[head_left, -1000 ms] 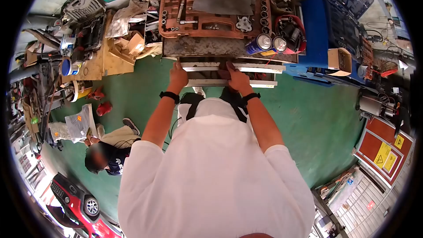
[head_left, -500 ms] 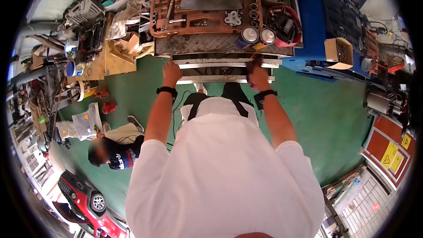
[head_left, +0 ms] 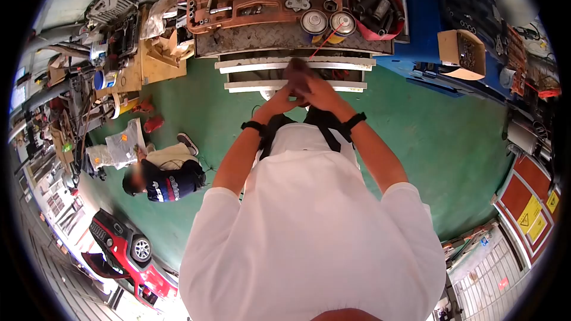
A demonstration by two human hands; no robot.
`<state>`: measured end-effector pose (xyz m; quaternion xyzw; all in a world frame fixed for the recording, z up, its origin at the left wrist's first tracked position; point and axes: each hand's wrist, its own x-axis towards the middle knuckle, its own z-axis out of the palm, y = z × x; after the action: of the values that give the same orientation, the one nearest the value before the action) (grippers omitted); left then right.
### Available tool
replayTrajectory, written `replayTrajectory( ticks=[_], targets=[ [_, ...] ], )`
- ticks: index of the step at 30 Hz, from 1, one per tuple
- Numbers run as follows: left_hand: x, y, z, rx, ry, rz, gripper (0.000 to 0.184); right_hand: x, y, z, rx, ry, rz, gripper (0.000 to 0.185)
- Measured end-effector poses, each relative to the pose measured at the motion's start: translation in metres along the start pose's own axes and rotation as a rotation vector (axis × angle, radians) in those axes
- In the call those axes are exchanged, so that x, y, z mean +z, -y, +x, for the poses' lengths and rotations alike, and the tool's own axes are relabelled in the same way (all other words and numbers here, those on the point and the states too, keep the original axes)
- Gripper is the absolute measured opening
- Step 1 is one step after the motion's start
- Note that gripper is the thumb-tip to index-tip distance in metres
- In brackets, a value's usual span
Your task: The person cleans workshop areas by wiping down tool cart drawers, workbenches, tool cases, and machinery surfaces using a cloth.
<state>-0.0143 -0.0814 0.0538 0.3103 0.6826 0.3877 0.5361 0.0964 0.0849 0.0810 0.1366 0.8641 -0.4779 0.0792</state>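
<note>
My right hand (head_left: pixel 321 94) is closed on a dark reddish-brown thing (head_left: pixel 295 73), soft-looking like a cloth or glove. It is blurred, so its kind is unclear. Against its lower left side are the curled fingers of my left hand (head_left: pixel 281 102), partly hidden. Both hands meet in front of my waist, over the front edges of two pulled-out drawers: the upper drawer (head_left: pixel 250 65) and the lower drawer (head_left: pixel 256 87). Just beyond stand two spray cans (head_left: pixel 314 22), with a thin red straw (head_left: pixel 326 43) slanting down from the right one.
An orange socket-set case (head_left: pixel 262 12) lies on the metal bench top (head_left: pixel 238 43). A red tub (head_left: pixel 395 28) of sockets stands right of the cans. A cardboard box (head_left: pixel 455 53) is farther right. At left, another person (head_left: pixel 172 181) is low by the floor, near a red car (head_left: pixel 140 267).
My left hand has left the drawer edge and moved right. My right hand has moved left with the dark thing, and both hands now meet. The bench sits higher in view.
</note>
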Motion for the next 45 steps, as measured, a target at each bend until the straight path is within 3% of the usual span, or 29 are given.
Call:
replayTrajectory(
  ticks=[1, 2, 3, 5, 10, 13, 15, 16, 17, 19, 20, 22, 24, 26, 28, 29, 31, 35, 38, 42, 45],
  targets=[
    [0.008, -0.002, 0.005, 0.020, -0.023, 0.054, 0.039, -0.006, -0.010, -0.006, -0.056, -0.129, 0.075, 0.047],
    [0.019, -0.004, 0.008, 0.169, -0.109, -0.042, 0.032, -0.012, -0.021, -0.007, -0.120, -0.258, 0.149, 0.043],
    [0.021, -0.008, 0.013, 0.168, -0.127, -0.044, 0.032, -0.019, -0.023, -0.010, 0.001, -0.361, 0.201, 0.039],
    [0.021, -0.015, 0.019, 0.059, -0.111, 0.291, 0.030, -0.025, -0.036, -0.026, 0.130, -0.489, 0.108, 0.042],
    [0.039, 0.019, 0.033, 0.029, -0.149, 0.276, 0.023, 0.011, -0.093, -0.041, 0.448, -0.330, -0.049, 0.045],
    [0.057, 0.062, 0.020, -0.030, -0.107, 0.237, 0.035, 0.044, -0.111, -0.044, 0.449, -0.269, -0.134, 0.046],
    [0.048, 0.075, 0.006, -0.162, 0.015, 0.224, 0.046, 0.058, -0.110, -0.033, 0.521, -0.166, -0.197, 0.052],
    [0.034, 0.054, -0.004, -0.269, 0.180, 0.352, 0.058, 0.061, -0.097, -0.026, 0.599, -0.119, -0.198, 0.053],
    [0.027, 0.056, -0.014, -0.276, 0.184, 0.348, 0.058, 0.064, -0.084, -0.019, 0.678, -0.073, -0.200, 0.054],
    [0.012, 0.072, -0.031, -0.299, 0.429, 0.436, 0.059, 0.077, -0.079, -0.009, 0.606, -0.031, -0.250, 0.055],
    [0.007, 0.092, -0.038, -0.300, 0.428, 0.429, 0.059, 0.082, -0.071, -0.003, 0.555, 0.000, -0.275, 0.055],
    [0.002, 0.157, -0.053, -0.405, 0.211, 0.498, 0.058, 0.090, -0.060, 0.007, 0.510, 0.057, -0.296, 0.058],
    [-0.014, 0.154, -0.068, -0.584, -0.141, 0.533, 0.055, 0.092, -0.051, 0.014, 0.542, 0.083, -0.308, 0.057],
    [-0.039, 0.135, -0.064, -0.676, -0.281, 0.449, 0.051, 0.093, -0.047, 0.016, 0.580, 0.117, -0.331, 0.056],
    [-0.048, 0.126, -0.057, -0.552, -0.476, 0.444, 0.039, 0.094, -0.047, 0.010, 0.589, 0.127, -0.274, 0.063],
    [-0.043, 0.139, -0.049, -0.282, -0.667, 0.403, 0.032, 0.092, -0.046, 0.006, 0.590, 0.136, -0.288, 0.063],
    [-0.040, 0.120, -0.034, -0.150, -0.689, 0.379, 0.029, 0.085, -0.047, 0.001, 0.629, 0.296, -0.040, 0.062],
    [-0.016, 0.103, 0.004, -0.086, -0.656, 0.242, 0.027, 0.071, -0.048, -0.035, 0.535, 0.073, -0.249, 0.059],
    [0.008, 0.108, 0.022, 0.190, -0.692, 0.240, 0.027, 0.066, -0.077, -0.060, 0.571, -0.018, -0.272, 0.059],
    [0.025, 0.114, 0.012, 0.219, -0.671, 0.303, 0.028, 0.058, -0.067, -0.063, 0.519, -0.109, -0.239, 0.055],
    [0.014, 0.121, -0.008, 0.086, -0.598, 0.448, 0.033, 0.060, -0.059, -0.039, 0.395, 0.035, -0.081, 0.053]
  ],
)
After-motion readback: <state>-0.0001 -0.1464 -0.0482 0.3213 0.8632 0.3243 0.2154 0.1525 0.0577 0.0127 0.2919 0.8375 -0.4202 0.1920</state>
